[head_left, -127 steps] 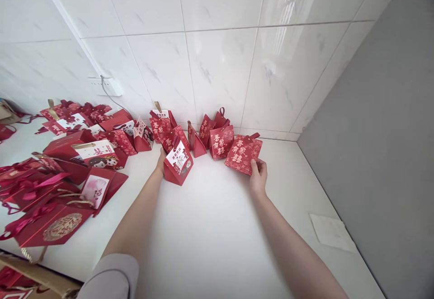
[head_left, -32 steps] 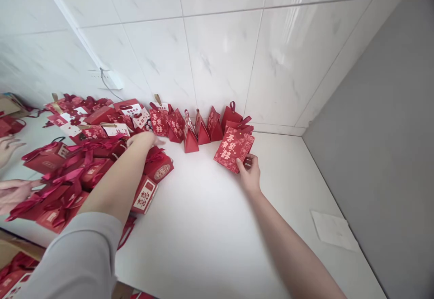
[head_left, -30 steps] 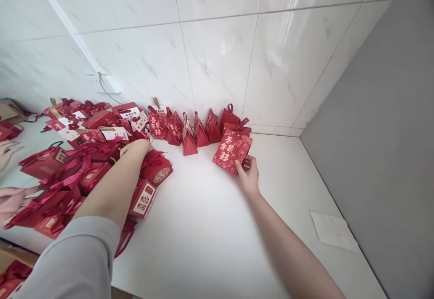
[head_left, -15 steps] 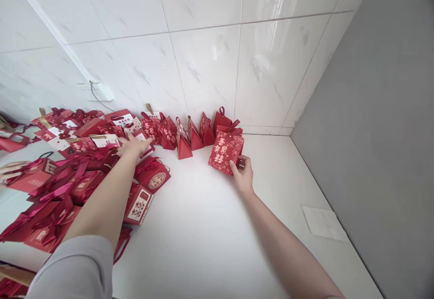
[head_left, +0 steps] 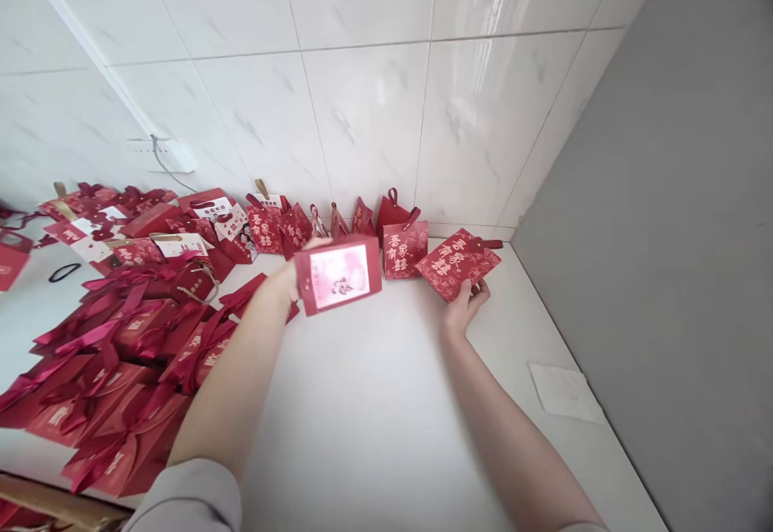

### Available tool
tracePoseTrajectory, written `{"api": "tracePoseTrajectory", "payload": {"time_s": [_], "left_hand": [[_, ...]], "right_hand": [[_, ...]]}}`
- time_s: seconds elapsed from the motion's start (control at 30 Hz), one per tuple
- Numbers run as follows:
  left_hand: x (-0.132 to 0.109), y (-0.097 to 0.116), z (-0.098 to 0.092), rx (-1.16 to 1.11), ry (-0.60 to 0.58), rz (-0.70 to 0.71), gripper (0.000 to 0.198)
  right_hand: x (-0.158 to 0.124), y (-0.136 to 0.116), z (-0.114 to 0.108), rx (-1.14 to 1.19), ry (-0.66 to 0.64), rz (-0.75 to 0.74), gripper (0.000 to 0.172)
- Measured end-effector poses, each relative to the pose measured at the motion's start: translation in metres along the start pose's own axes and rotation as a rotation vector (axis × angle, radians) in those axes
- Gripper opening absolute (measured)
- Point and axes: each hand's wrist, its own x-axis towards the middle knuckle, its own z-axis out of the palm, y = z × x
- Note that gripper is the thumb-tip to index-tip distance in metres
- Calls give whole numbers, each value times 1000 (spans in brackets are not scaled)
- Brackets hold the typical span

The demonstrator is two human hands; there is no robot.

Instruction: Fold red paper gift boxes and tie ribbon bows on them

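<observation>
My left hand (head_left: 288, 274) grips a red gift box (head_left: 374, 266) at its left end, with a pink-and-white printed panel turned towards me. It is held off the table, and most of my left fingers are hidden behind it. My right hand (head_left: 465, 307) pinches the lower edge of a red gift box with gold characters (head_left: 456, 266) and a dark red ribbon loop, tilted to the right. Just left of it a similar red box (head_left: 406, 250) stands upright. Several pointed red boxes (head_left: 362, 218) line the wall behind my left hand.
Many red boxes with ribbon bows (head_left: 133, 331) crowd the left of the white table (head_left: 362, 419). A black loop (head_left: 64, 273) lies at far left. Behind are a tiled wall (head_left: 368, 113) and a socket strip (head_left: 158, 155); a grey panel (head_left: 664, 194) borders the right. A pale square (head_left: 566, 391) lies near it.
My left hand has come right from the pile, bringing a box. My right hand has shifted its box right, uncovering the upright one. Another person's hand and its box have left the view at left.
</observation>
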Motion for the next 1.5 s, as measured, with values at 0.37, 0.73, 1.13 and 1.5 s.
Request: {"api": "tracePoseTrajectory", "payload": {"time_s": [0.37,0.73,1.13,1.5], "left_hand": [[21,-89,25,175,222,-6,92],[78,-130,43,295,292,198,80],[38,-130,81,361,43,554,87],[47,-126,108,554,-205,562,57]], "right_hand": [[-12,-9,7,-55,-104,-1,49],[-13,-10,8,-85,-116,49,52],[-18,-14,9,-80,-107,-65,51],[-17,-19,9,-126,-7,-131,53]]}}
